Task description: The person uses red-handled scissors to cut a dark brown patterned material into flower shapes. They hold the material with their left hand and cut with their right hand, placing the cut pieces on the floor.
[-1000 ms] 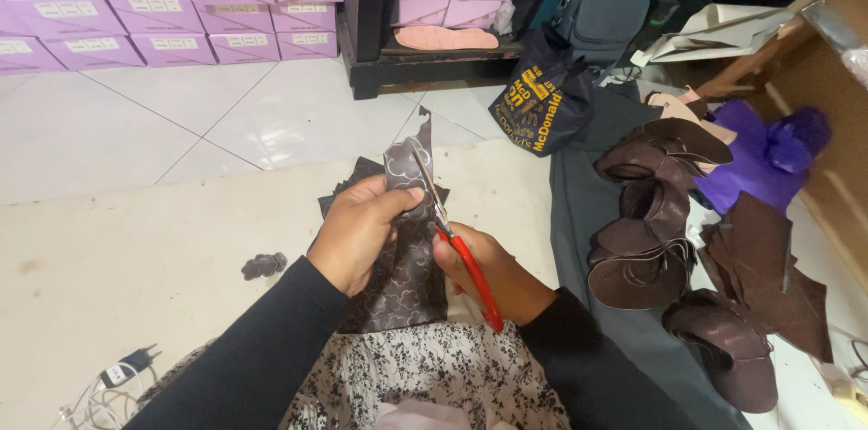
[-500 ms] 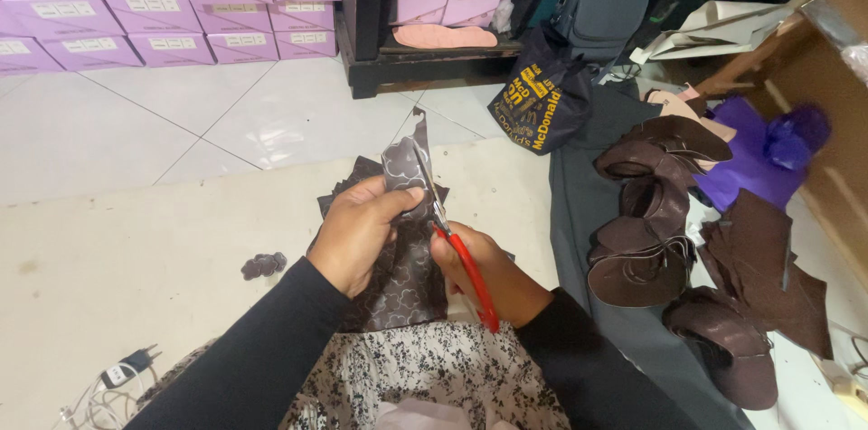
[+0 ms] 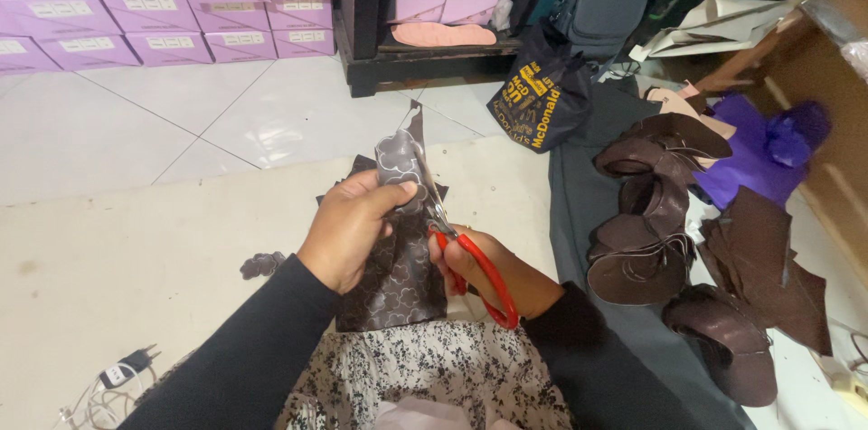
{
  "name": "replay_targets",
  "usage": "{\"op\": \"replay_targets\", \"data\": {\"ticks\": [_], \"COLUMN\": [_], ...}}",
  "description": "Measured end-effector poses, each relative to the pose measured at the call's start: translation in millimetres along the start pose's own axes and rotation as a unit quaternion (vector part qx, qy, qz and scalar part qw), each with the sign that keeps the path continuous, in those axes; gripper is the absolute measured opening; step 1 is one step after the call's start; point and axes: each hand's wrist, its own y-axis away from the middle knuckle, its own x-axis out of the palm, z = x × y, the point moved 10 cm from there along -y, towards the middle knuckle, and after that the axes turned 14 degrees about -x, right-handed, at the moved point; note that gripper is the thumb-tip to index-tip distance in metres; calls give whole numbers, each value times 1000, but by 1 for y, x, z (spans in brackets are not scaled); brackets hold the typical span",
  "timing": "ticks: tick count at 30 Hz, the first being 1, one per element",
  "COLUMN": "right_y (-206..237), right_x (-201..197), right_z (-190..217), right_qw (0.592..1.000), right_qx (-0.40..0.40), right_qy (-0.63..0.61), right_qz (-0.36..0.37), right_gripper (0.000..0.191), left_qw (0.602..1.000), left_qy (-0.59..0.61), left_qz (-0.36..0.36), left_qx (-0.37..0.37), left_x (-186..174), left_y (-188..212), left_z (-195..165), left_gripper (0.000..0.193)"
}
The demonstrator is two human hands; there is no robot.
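Two hands at work — left hand [image 3: 348, 231] pinches a dark patterned leather piece [image 3: 398, 249] upright above the lap; right hand [image 3: 475, 272] closed through red-handled scissors [image 3: 466, 254], blades in its edge. Material looks thin, floppy, light — best gripped close beside the cut.

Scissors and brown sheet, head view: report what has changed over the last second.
Almost nothing has visibly changed. The left hand still pinches the patterned brown sheet upright, and the right hand still works the red-handled scissors along its right edge, blades in about the same place. The pile of cut brown pieces on the right has not moved.
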Motion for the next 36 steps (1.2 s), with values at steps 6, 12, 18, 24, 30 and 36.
{"op": "replay_targets", "data": {"ticks": [6,12,18,24,30,36], "right_y": [0,-3,-4,-4,-5,-3], "right_x": [4,0,3,1,1,3], "right_z": [8,14,16,19,18,23], "right_qw": [1000,986,986,984,988,988], "right_qx": [-1,31,38,16,13,9], "right_qy": [2,161,164,180,150,144], "right_qz": [8,21,20,-2,-41,-58], "right_gripper": [51,50,50,59,63,62], "left_qw": [1000,999,998,999,998,996], "left_qy": [-15,-13,-7,5,48,81], "left_qz": [18,33,35,37,18,35], "left_qx": [-6,-41,-53,-29,-19,9], "left_x": [-5,-10,-8,-5,-2,3], "left_y": [-9,-16,-18,-13,-9,-4], "left_z": [8,16,19,14,13,6], "left_gripper": [13,9,8,9,9,9]}}
